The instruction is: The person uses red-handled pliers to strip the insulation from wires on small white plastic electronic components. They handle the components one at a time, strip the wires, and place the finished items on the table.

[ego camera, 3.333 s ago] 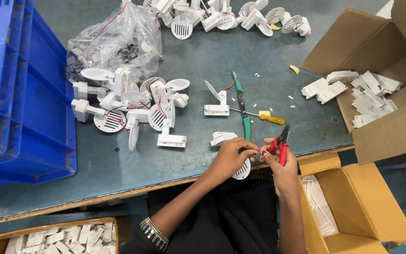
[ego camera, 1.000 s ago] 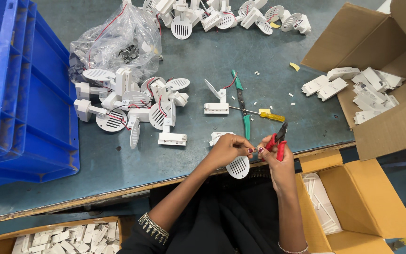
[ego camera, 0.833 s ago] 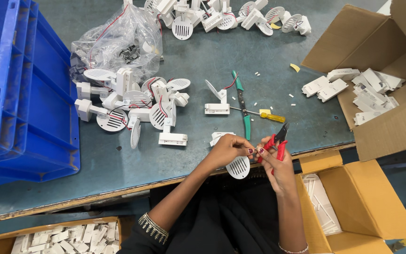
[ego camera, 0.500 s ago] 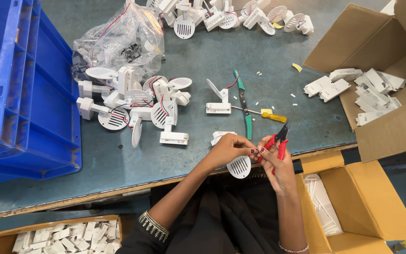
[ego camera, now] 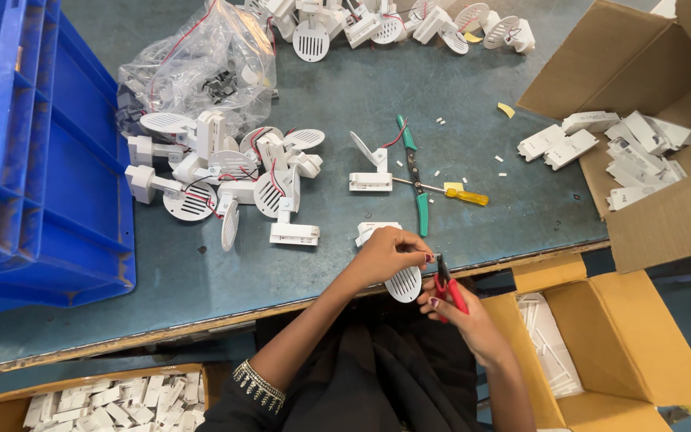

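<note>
At the near edge of the grey table, the left hand pinches a small round white plastic grille piece in its fingers, while the right hand, just beside it, grips little red-handled cutters pointing up toward it.

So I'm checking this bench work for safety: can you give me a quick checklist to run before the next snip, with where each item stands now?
1. Left hand grips the white slotted disc part: ok.
2. Right hand holds the red-handled cutters: ok.
3. Cutter tip sits close by the left fingers; clearance: cannot tell.
4. Which wire sits in the blades: cannot tell, too small.
5. Part is held in the air past the table edge, unsupported: not ok.
6. Green-handled pliers and yellow screwdriver lie apart from both hands: ok.
</note>
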